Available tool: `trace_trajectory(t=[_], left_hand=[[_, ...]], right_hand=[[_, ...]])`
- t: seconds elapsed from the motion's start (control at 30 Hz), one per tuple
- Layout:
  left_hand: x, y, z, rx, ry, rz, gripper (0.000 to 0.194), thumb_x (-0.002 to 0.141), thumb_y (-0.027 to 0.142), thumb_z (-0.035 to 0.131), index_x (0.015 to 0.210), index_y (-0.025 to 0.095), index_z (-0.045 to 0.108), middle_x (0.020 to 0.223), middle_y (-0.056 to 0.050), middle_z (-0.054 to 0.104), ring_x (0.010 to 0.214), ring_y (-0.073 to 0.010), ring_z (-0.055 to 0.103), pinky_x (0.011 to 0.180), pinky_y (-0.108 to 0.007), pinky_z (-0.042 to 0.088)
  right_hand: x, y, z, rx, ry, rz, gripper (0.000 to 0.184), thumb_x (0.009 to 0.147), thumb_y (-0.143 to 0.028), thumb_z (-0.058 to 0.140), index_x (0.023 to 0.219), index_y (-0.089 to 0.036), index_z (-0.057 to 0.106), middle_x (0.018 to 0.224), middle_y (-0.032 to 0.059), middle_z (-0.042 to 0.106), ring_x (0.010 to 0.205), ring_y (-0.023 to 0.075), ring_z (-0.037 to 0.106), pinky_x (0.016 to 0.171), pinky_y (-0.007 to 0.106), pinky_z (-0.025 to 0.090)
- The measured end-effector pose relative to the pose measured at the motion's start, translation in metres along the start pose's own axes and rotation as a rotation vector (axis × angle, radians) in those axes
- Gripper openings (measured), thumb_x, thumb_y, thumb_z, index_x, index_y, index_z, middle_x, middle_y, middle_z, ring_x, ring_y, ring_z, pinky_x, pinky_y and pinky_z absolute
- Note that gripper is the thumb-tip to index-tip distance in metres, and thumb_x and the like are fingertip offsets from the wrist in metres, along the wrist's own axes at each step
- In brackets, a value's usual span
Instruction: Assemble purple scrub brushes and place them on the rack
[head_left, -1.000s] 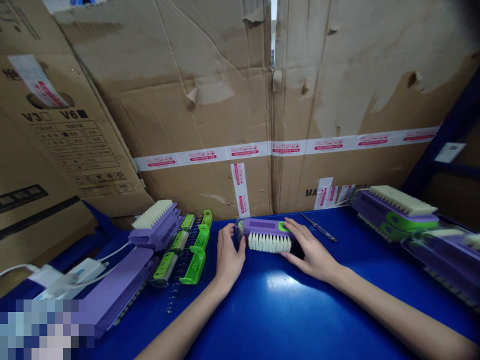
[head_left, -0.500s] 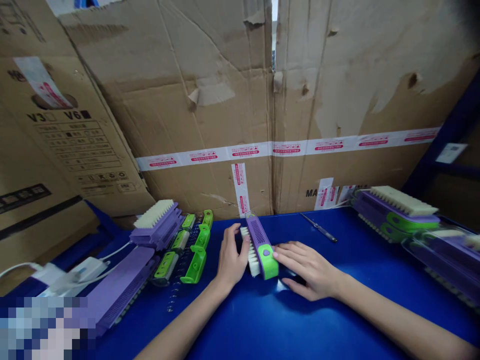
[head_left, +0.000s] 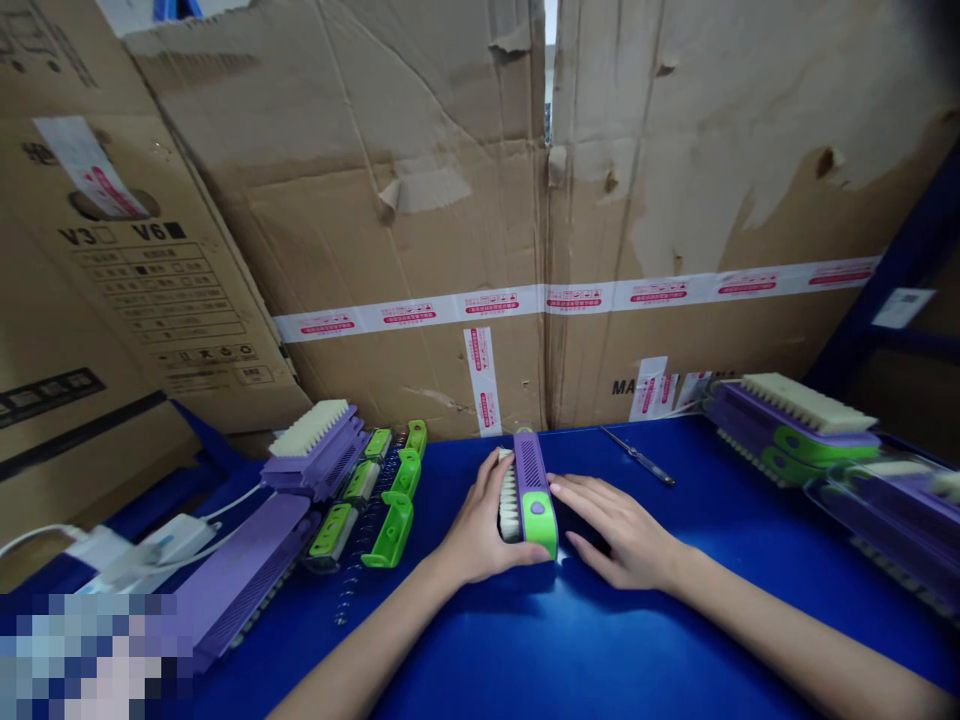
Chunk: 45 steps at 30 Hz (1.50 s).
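A purple brush (head_left: pixel 529 470) with white bristles and a green end piece stands on its side at the middle of the table, its long axis pointing away from me. My left hand (head_left: pixel 480 530) grips it from the left, thumb across the near green end and fingers along the bristle side. On the other side, my right hand (head_left: pixel 619 530) has its fingers stretched out, fingertips at the purple body and thumb apart. Whether those fingertips press on the brush I cannot tell.
Left of the hands lie green plastic covers (head_left: pixel 391 530), coil springs (head_left: pixel 343 590) and green-and-clear pieces (head_left: pixel 330 535). Purple brush bodies (head_left: pixel 247 560) and a white power strip (head_left: pixel 161 550) are farther left. A screwdriver (head_left: pixel 641 458) lies behind my right hand; stacked brushes (head_left: pixel 795 420) stand right. Cardboard (head_left: pixel 420 240) walls the back.
The brush has turned from crosswise to pointing away from me, then shifted slightly right. My left hand has moved right and closed around it; my right hand came down toward me from its green end.
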<state>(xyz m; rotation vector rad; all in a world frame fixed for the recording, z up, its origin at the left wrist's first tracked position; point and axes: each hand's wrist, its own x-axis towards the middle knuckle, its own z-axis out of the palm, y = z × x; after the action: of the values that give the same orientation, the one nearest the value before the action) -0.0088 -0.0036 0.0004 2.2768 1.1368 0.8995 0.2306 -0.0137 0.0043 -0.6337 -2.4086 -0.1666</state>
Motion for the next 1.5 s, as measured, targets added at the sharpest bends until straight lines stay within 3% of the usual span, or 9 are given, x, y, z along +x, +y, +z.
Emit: trace_trajectory(t=[0.17, 0.47, 0.57, 0.7, 0.83, 1.0, 1.13, 1.27, 1.5], left_hand=[[-0.001, 0.008, 0.002, 0.078, 0.015, -0.029, 0.118, 0.050, 0.059, 0.077, 0.143, 0.018, 0.017, 0.149, -0.021, 0.015, 0.139, -0.0359, 0.019, 0.111, -0.055, 0.024], [-0.002, 0.021, 0.008, 0.238, 0.121, -0.046, 0.085, 0.065, 0.036, 0.069, 0.138, 0.018, 0.029, 0.145, -0.019, 0.032, 0.135, -0.0334, 0.030, 0.106, -0.054, 0.031], [0.000, 0.027, 0.008, 0.203, 0.166, -0.096, 0.073, 0.068, 0.036, 0.067, 0.132, 0.019, 0.035, 0.137, -0.016, 0.045, 0.127, -0.0313, 0.043, 0.102, -0.051, 0.037], [0.002, 0.037, 0.009, 0.072, 0.200, -0.260, 0.069, 0.065, 0.044, 0.071, 0.123, 0.021, 0.040, 0.118, -0.011, 0.060, 0.105, -0.0304, 0.060, 0.087, -0.046, 0.048], [0.004, 0.045, 0.010, 0.015, 0.207, -0.280, 0.057, 0.070, 0.032, 0.067, 0.120, 0.024, 0.042, 0.114, -0.009, 0.062, 0.102, -0.0277, 0.061, 0.085, -0.042, 0.049], [0.006, 0.045, 0.009, 0.005, 0.233, -0.291, 0.056, 0.067, 0.022, 0.063, 0.119, 0.023, 0.042, 0.116, -0.009, 0.060, 0.102, -0.0269, 0.061, 0.087, -0.042, 0.048], [0.009, 0.044, 0.005, 0.055, 0.240, -0.228, 0.058, 0.064, 0.016, 0.061, 0.119, 0.023, 0.043, 0.123, -0.010, 0.055, 0.110, -0.0268, 0.057, 0.093, -0.042, 0.046], [0.007, 0.047, 0.000, 0.197, 0.164, -0.110, 0.064, 0.061, 0.015, 0.059, 0.123, 0.024, 0.044, 0.137, -0.010, 0.044, 0.124, -0.0294, 0.046, 0.100, -0.045, 0.043], [-0.005, 0.056, 0.000, 0.434, -0.013, 0.189, 0.070, 0.055, 0.001, 0.050, 0.121, 0.023, 0.049, 0.143, -0.011, 0.039, 0.134, -0.0320, 0.033, 0.106, -0.052, 0.034]], right_hand=[[0.000, 0.002, 0.000, 0.024, 0.005, 0.025, 0.062, 0.087, -0.021, 0.047, 0.144, -0.015, 0.022, 0.137, 0.0166, 0.048, 0.123, 0.0254, 0.049, 0.097, 0.045, 0.047], [0.001, 0.002, 0.000, 0.069, -0.027, 0.081, 0.063, 0.088, -0.020, 0.045, 0.145, -0.016, 0.019, 0.136, 0.0167, 0.048, 0.123, 0.0258, 0.048, 0.097, 0.047, 0.046], [0.001, 0.002, -0.001, 0.093, -0.058, 0.097, 0.064, 0.087, -0.020, 0.046, 0.145, -0.014, 0.020, 0.134, 0.0172, 0.050, 0.122, 0.0258, 0.049, 0.097, 0.045, 0.047], [0.000, 0.002, -0.002, 0.094, -0.091, 0.089, 0.063, 0.086, -0.019, 0.044, 0.145, -0.014, 0.021, 0.130, 0.0178, 0.053, 0.118, 0.0265, 0.052, 0.095, 0.045, 0.048], [0.000, 0.002, 0.000, 0.072, -0.089, 0.105, 0.062, 0.087, -0.017, 0.042, 0.145, -0.015, 0.021, 0.129, 0.0171, 0.055, 0.117, 0.0262, 0.053, 0.094, 0.045, 0.048], [0.001, 0.003, 0.003, 0.030, -0.034, 0.121, 0.064, 0.087, -0.016, 0.040, 0.146, -0.016, 0.016, 0.137, 0.0161, 0.048, 0.124, 0.0258, 0.048, 0.098, 0.047, 0.046], [0.001, 0.005, 0.004, -0.054, 0.083, 0.198, 0.063, 0.087, -0.016, 0.042, 0.146, -0.018, 0.020, 0.146, 0.0164, 0.035, 0.132, 0.0290, 0.037, 0.102, 0.053, 0.041], [0.002, 0.007, 0.004, -0.074, 0.112, 0.255, 0.065, 0.085, -0.015, 0.044, 0.146, -0.018, 0.019, 0.149, 0.0151, 0.029, 0.137, 0.0300, 0.028, 0.105, 0.055, 0.037], [0.002, 0.009, 0.007, -0.047, 0.100, 0.239, 0.070, 0.082, -0.011, 0.044, 0.146, -0.017, 0.016, 0.145, 0.0154, 0.037, 0.134, 0.0297, 0.033, 0.104, 0.056, 0.037]])
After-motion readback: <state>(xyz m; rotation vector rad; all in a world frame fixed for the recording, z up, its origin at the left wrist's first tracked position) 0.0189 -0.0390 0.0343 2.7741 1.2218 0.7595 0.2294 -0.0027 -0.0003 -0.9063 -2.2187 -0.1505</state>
